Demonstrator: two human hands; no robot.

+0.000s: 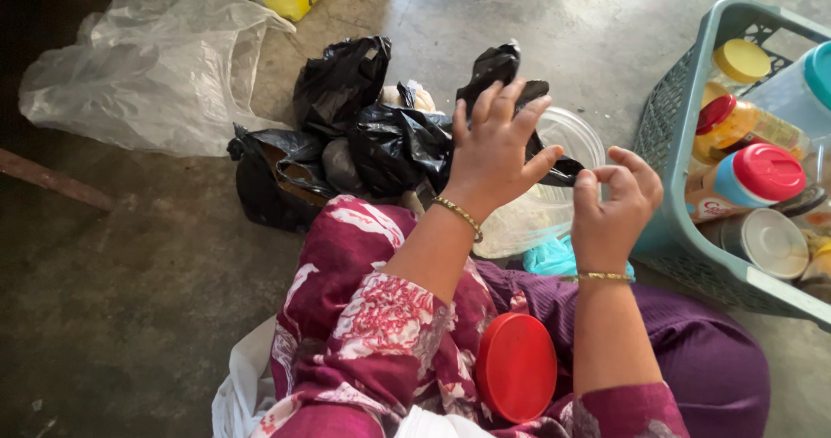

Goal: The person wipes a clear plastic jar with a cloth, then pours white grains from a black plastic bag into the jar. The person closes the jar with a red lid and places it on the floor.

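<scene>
Left hand is up with fingers spread, gripping the twisted top of a black plastic bag; right hand pinches the bag's other end, thumb against forefinger, pulling it taut as if working a knot. The bag hangs over a clear plastic container whose contents I can't make out. A red lid rests on the lap, near. Far left, more black bags lie heaped. Right, a teal basket holds capped jars, one with a red cap.

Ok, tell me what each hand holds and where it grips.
Both the left hand and the right hand hold a small black plastic bag, pinching its twisted end.
</scene>
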